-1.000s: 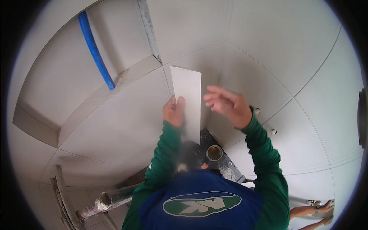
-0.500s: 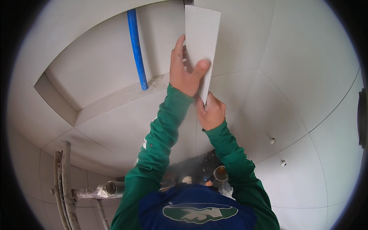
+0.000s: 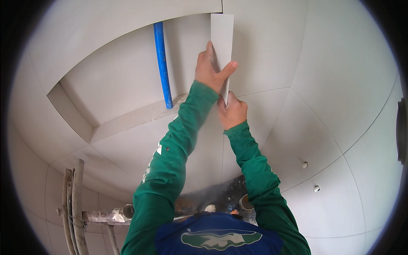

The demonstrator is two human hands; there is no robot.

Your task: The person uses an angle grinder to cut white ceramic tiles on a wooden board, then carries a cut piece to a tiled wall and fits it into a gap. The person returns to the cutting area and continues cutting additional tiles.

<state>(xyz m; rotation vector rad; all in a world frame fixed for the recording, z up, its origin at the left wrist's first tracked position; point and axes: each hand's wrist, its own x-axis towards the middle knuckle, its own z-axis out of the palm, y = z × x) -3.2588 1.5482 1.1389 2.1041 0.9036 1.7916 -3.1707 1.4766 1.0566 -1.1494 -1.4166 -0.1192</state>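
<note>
A narrow pale tile strip (image 3: 222, 36) stands upright at the right end of a wall recess (image 3: 123, 72). My left hand (image 3: 211, 74) holds it around the middle, fingers along its left edge and thumb across its front. Lower down, my right hand (image 3: 233, 112) grips the strip's bottom end between thumb and fingers. The strip's top lies close to the recess's upper edge; whether it touches there I cannot tell. Inside the recess, left of my hands, a blue pipe (image 3: 162, 63) runs from the upper edge to the bottom ledge.
Large pale tiles (image 3: 323, 127) cover the walls, with two small pipe outlets (image 3: 304, 165) low on the right. Wooden scaffold poles (image 3: 77, 199) stand at lower left, tied to a horizontal pole (image 3: 106, 216). A round container (image 3: 245, 202) sits on a dark, dusty board (image 3: 221, 193) below me.
The strip has shifted away from me and turned straighter, its top now lying against the recess's right end. Both hands have moved with it, keeping their hold. The view has shifted slightly.
</note>
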